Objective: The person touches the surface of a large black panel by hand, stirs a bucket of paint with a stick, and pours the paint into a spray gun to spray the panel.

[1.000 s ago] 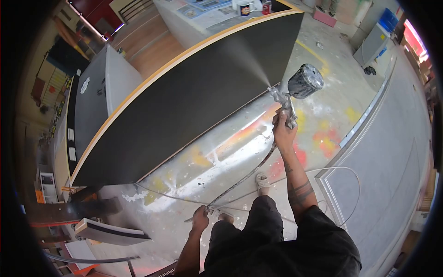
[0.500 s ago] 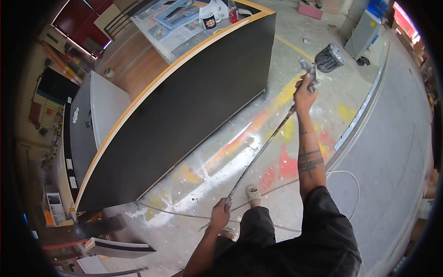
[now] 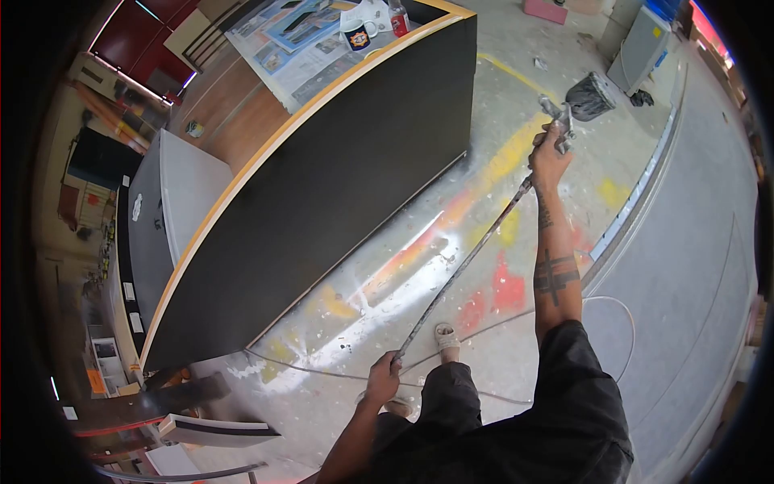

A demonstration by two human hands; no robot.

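My right hand (image 3: 551,159) is closed round the handle of a paint-spattered spray gun (image 3: 563,123), held out at arm's length. The gun's dark, paint-coated cup (image 3: 591,97) points to the upper right. From the handle, a stained air hose (image 3: 463,266) runs taut down to my left hand (image 3: 382,378), whose fingers are wrapped round it near my legs. Left of the gun stands a large black panel (image 3: 339,177) with a curved wooden top edge, apart from both hands. The spray gun's trigger is too small to make out.
Behind the panel, a mug (image 3: 357,35) and a bottle (image 3: 398,18) stand on a newspaper-covered surface (image 3: 278,60). Paint stains mark the concrete floor (image 3: 516,355), where more hose (image 3: 484,329) lies near my feet. A grey cabinet (image 3: 639,50) stands at the upper right.
My right hand and the spray gun have moved a little to the right, and the gun's cup has tilted. My left hand keeps its grip on the hose, almost unmoved.
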